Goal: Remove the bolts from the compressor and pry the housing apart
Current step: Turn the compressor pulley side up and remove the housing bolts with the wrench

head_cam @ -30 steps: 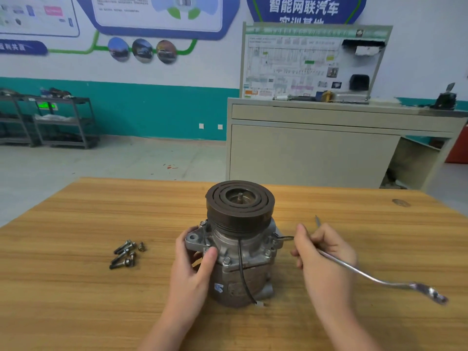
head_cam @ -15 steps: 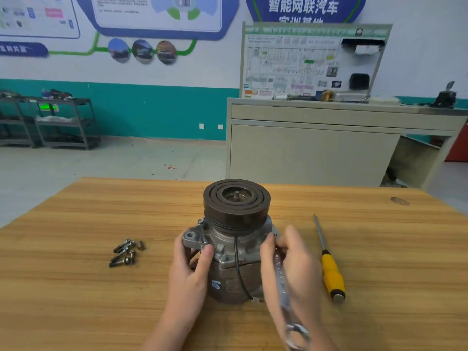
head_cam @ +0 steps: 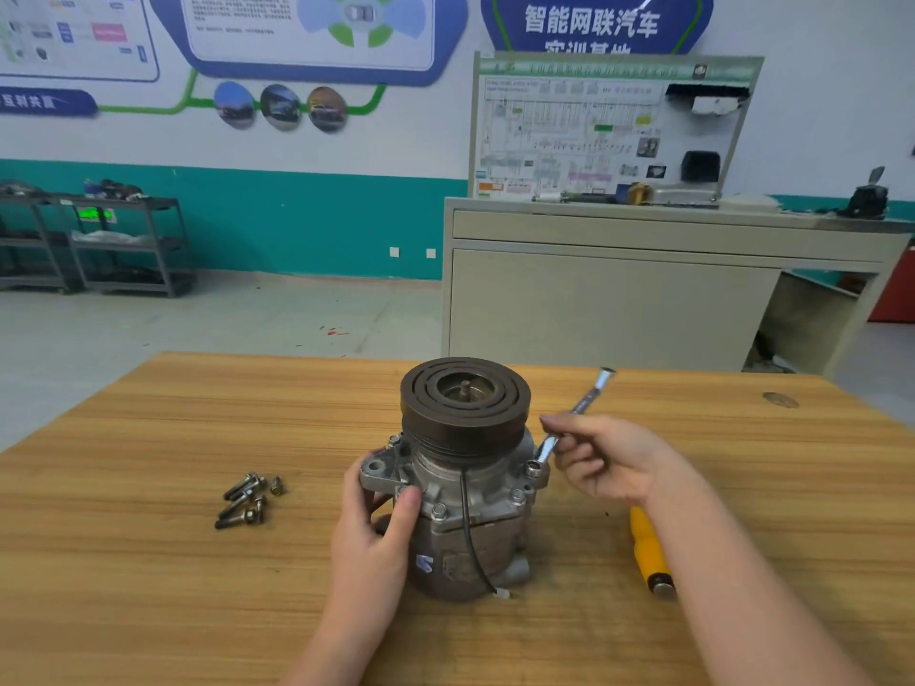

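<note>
A grey metal compressor [head_cam: 465,532] with a dark grooved pulley on top stands upright on the wooden table [head_cam: 148,561]. My left hand [head_cam: 374,532] grips its left side, thumb by the mounting ear. My right hand [head_cam: 601,462] holds a silver wrench [head_cam: 577,413] whose lower ring end sits on a bolt at the flange's right edge; the handle points up and away. Further bolts [head_cam: 517,496] stay in the flange. Several removed bolts [head_cam: 247,500] lie in a small pile on the table to the left.
A yellow-handled screwdriver [head_cam: 648,552] lies on the table to the right, partly under my right forearm. Beyond the table stand a beige cabinet [head_cam: 614,299] with a diagram board and metal shelving [head_cam: 99,245] at the far left.
My right hand has swung the wrench round: its handle pointed right, then toward me, and now points up and away. The compressor and my left hand have hardly moved.
</note>
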Demonstrator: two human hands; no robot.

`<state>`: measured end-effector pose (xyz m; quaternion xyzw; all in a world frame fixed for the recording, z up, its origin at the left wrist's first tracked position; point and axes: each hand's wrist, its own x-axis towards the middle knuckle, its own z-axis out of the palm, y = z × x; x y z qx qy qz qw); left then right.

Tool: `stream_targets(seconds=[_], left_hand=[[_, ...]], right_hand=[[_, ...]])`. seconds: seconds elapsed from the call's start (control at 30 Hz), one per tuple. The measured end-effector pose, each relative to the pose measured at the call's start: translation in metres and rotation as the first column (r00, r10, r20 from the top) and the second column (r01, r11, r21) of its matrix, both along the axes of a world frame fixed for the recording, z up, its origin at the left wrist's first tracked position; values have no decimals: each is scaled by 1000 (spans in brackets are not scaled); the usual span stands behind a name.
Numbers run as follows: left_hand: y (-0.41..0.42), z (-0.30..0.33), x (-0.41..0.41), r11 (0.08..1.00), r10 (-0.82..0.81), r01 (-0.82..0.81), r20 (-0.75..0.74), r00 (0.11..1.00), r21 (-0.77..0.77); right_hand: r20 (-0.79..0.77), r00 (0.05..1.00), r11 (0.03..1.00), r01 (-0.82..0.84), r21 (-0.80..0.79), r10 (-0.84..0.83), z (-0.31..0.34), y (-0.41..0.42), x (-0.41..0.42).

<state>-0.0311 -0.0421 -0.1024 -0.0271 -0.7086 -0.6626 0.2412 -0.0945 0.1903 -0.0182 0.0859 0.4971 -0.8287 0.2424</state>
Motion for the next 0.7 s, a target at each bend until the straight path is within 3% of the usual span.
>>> stream_targets(seconds=[0.1, 0.2, 0.3, 0.37, 0.5, 0.7], left_hand=[[-1, -3, 0, 1000, -22, 22, 13, 1000, 6], [-3, -5, -2, 999, -31, 31, 14, 999, 9], [-3, -5, -3, 999, -48, 48, 5, 999, 19], [-2, -4, -2, 997, -71, 71, 3, 997, 19], [-2, -1, -1, 996, -89, 89, -3, 996, 3], [-3, -1, -1, 995, -97, 97, -4, 995, 4]], right_hand=[[-63, 998, 997, 20, -80, -25, 0, -6, -2], [-212, 947, 961, 204, -189, -243, -3, 0, 11], [-396, 743, 835, 533, -138, -540, -14, -3, 26], [-520, 577, 712, 696, -91, -630, -23, -13, 36], [-820, 321, 486, 872, 61, -473, -36, -33, 52], [-978, 149, 429, 900, 72, -149, -36, -59, 73]])
